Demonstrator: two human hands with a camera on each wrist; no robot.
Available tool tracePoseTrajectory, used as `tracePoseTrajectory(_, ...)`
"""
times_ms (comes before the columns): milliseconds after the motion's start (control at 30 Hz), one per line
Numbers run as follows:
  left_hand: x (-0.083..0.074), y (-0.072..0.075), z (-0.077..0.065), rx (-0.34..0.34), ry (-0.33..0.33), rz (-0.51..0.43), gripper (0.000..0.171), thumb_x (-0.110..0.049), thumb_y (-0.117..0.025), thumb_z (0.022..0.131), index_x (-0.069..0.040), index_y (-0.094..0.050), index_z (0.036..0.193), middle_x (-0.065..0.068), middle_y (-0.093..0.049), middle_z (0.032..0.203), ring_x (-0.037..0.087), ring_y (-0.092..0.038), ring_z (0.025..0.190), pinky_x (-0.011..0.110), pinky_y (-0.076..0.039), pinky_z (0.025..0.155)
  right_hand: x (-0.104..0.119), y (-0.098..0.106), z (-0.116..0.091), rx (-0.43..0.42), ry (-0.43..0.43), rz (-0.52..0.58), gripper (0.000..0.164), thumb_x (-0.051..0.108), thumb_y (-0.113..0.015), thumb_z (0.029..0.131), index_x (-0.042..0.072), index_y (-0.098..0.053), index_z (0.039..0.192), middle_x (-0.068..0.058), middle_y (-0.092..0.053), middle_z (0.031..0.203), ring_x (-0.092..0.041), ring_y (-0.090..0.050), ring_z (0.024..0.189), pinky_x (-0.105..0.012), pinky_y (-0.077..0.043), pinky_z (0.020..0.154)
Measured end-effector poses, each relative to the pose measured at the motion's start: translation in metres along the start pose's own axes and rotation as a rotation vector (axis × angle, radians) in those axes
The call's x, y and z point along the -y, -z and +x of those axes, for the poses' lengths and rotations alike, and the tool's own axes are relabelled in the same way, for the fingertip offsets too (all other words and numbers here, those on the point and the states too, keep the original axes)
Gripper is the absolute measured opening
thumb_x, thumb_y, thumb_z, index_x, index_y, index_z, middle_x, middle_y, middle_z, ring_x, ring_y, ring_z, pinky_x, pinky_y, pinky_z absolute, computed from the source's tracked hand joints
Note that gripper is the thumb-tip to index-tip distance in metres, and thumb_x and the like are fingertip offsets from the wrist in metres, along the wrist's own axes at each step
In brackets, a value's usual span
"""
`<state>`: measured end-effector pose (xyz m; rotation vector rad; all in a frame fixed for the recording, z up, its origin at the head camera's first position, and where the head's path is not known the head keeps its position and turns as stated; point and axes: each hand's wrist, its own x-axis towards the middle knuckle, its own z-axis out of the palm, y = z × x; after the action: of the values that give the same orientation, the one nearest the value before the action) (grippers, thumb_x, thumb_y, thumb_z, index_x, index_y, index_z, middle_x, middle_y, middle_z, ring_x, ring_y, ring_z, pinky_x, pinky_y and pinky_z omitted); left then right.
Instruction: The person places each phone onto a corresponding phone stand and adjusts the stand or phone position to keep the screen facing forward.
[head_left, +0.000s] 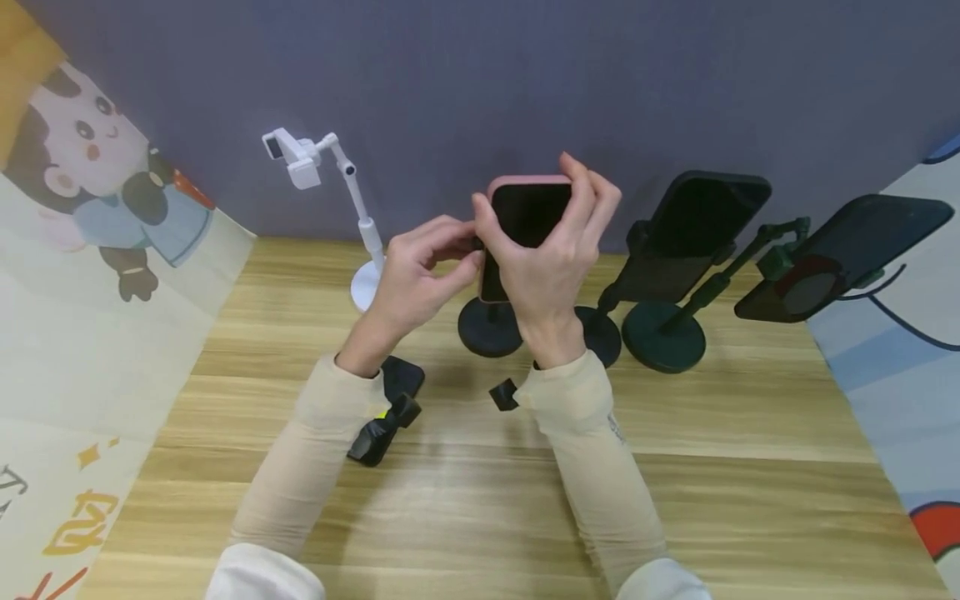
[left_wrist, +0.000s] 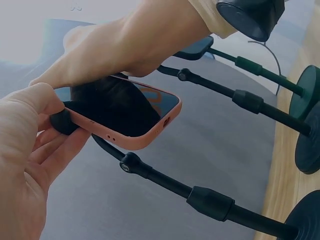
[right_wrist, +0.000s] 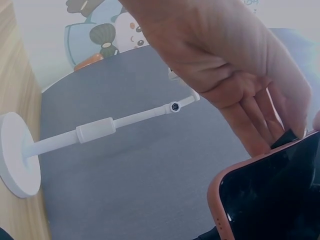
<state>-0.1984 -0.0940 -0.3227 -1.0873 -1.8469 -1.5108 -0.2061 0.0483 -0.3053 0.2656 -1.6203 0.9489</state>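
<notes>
In the head view a smartphone (head_left: 528, 212) in a pink case, its screen dark, sits at the head of a black desk phone stand (head_left: 489, 332). My right hand (head_left: 551, 254) spans the phone from above and grips it by its two long edges, thumb on the left one. At the left edge my left hand (head_left: 431, 267) pinches the stand's black clamp (left_wrist: 61, 122) between thumb and fingers. The left wrist view shows the stand's jointed arm (left_wrist: 165, 182) running up beneath the phone. Most of the clamp behind the phone is hidden.
A white phone stand (head_left: 366, 283) with its holder raised stands at left. To the right, a black stand holds a dark phone (head_left: 675, 242), and a green stand (head_left: 663, 337) holds another phone (head_left: 840, 258). A dark flat object (head_left: 402, 375) lies near my left wrist. A grey panel (head_left: 450, 83) rises behind.
</notes>
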Motion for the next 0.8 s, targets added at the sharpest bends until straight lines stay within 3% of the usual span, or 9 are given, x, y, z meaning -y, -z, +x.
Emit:
tracePoseTrajectory(233, -0.001, -0.004, -0.001, -0.012, -0.009, -0.007, 0.027, 0.007, -0.067, 0.078, 0.011, -0.066, 0.105, 0.018, -0.065, 0.091, 0.021, -0.064, 0.084, 0.033, -0.056, 0.075, -0.001, 0.001, 0.0, 0.011, -0.001, 0.009, 0.075, 0.046, -0.075, 0.07, -0.003, -0.052, 0.121, -0.02, -0.045, 0.109, -0.018, -0.051, 0.096, -0.027, -0.055, 0.072)
tracePoseTrajectory(533, 0.001, -0.006, -0.006, -0.054, 0.033, -0.001, 0.029, 0.006, -0.069, 0.078, 0.011, -0.065, 0.106, 0.019, -0.065, 0.092, 0.021, -0.064, 0.083, 0.033, -0.057, 0.075, 0.001, 0.001, -0.004, 0.051, -0.003, 0.056, 0.079, 0.044, -0.076, 0.071, -0.003, -0.048, 0.128, -0.02, -0.043, 0.113, -0.017, -0.048, 0.101, -0.027, -0.054, 0.075)
tracePoseTrajectory(667, 0.001, -0.008, -0.006, -0.082, 0.04, -0.005, 0.03, 0.007, -0.069, 0.077, 0.012, -0.065, 0.106, 0.019, -0.065, 0.092, 0.021, -0.064, 0.083, 0.033, -0.057, 0.074, -0.003, 0.005, -0.007, 0.105, -0.014, 0.13, 0.081, 0.038, -0.075, 0.075, -0.003, -0.042, 0.136, -0.019, -0.042, 0.118, -0.015, -0.045, 0.106, -0.029, -0.052, 0.076)
tracePoseTrajectory(800, -0.007, -0.011, -0.005, -0.104, 0.048, 0.001, 0.029, 0.01, -0.067, 0.077, 0.014, -0.064, 0.105, 0.021, -0.065, 0.092, 0.022, -0.064, 0.082, 0.033, -0.056, 0.074, -0.006, 0.013, -0.011, 0.147, -0.061, 0.239, 0.072, 0.03, -0.068, 0.082, -0.004, -0.04, 0.14, -0.017, -0.043, 0.12, -0.016, -0.046, 0.101, -0.033, -0.049, 0.072)
